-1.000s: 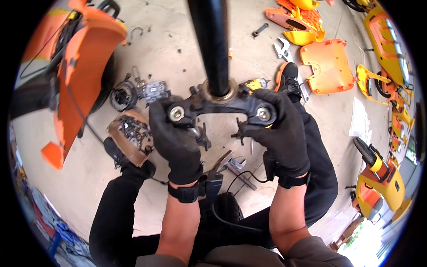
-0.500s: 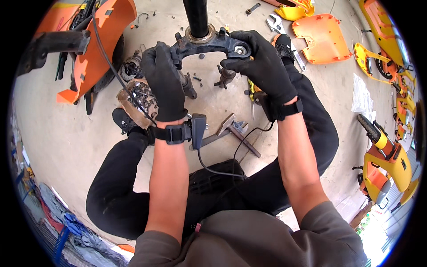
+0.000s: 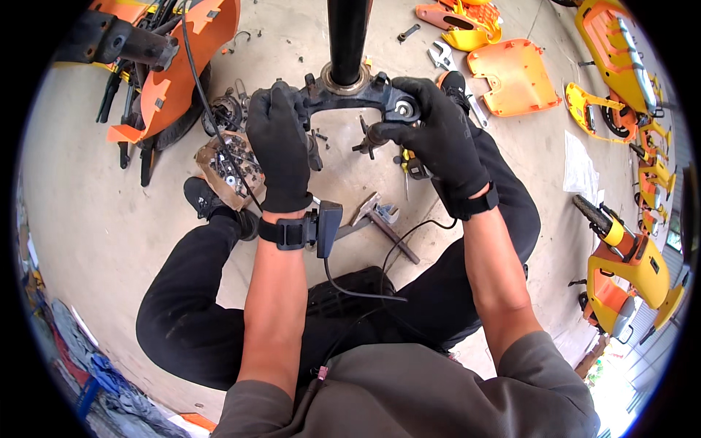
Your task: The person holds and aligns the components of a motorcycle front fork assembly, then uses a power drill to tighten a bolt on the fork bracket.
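Both my hands, in black gloves, hold a black fork clamp (image 3: 343,101) by its two ends. From its middle a thick black tube (image 3: 347,40) rises toward the top edge, with a metal ring (image 3: 345,82) around its base. My left hand (image 3: 279,146) is closed on the clamp's left end, which the glove mostly hides. At the right end, my right hand (image 3: 444,135) grips with thumb and fingers beside a round socket (image 3: 403,109). A dark metal piece (image 3: 369,139) shows below the clamp, near my right thumb; whether it is attached I cannot tell.
Between my legs lie a hammer (image 3: 391,232) and other tools. A cardboard box (image 3: 219,179) of small hardware stands by my left foot. An adjustable wrench (image 3: 442,57) and an orange panel (image 3: 515,77) lie ahead right. Orange bodywork (image 3: 182,80) is at left; a yellow-orange scooter (image 3: 628,270) at right.
The clamp and tube sit slightly lower and farther right, and both hands have moved with them, still gripping. The whole view has also shifted a little.
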The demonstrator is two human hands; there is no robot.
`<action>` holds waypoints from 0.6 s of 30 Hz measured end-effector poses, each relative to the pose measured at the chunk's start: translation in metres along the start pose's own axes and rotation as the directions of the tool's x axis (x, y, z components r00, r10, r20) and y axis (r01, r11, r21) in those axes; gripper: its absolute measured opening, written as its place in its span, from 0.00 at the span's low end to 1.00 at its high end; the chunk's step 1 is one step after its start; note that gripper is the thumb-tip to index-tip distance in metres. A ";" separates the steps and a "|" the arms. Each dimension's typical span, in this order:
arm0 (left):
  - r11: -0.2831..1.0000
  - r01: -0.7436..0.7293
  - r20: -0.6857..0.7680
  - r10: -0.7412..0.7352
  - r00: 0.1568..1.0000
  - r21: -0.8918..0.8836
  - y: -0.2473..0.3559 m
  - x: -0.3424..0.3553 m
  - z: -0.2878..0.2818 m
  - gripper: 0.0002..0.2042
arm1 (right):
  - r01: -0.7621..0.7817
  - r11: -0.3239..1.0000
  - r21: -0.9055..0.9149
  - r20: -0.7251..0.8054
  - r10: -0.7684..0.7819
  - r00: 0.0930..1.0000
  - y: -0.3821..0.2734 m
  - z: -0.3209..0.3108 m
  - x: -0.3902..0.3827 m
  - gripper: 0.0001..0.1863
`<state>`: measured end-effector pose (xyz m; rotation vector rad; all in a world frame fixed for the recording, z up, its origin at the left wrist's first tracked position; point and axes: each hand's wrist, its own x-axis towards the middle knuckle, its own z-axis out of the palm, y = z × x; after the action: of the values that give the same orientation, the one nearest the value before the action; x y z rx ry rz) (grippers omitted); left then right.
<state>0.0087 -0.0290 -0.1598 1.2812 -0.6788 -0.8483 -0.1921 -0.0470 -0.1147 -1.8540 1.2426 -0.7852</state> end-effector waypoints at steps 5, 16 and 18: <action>0.996 0.073 -0.011 -0.073 0.997 -0.045 -0.010 -0.014 0.003 0.10 | -0.047 0.997 0.058 -0.021 0.048 0.999 0.023 0.009 -0.015 0.29; 0.999 -0.029 0.087 0.028 0.996 0.013 0.003 -0.011 0.005 0.10 | 0.035 0.999 0.011 -0.088 -0.034 0.996 0.009 -0.007 -0.009 0.30; 0.999 -0.021 0.042 0.019 0.999 0.037 -0.017 -0.005 0.006 0.11 | 0.047 0.998 0.031 -0.091 -0.044 0.995 0.026 0.001 -0.005 0.30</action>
<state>-0.0013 -0.0287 -0.1752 1.2914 -0.7426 -0.8515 -0.2054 -0.0487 -0.1377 -1.8432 1.2395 -0.9187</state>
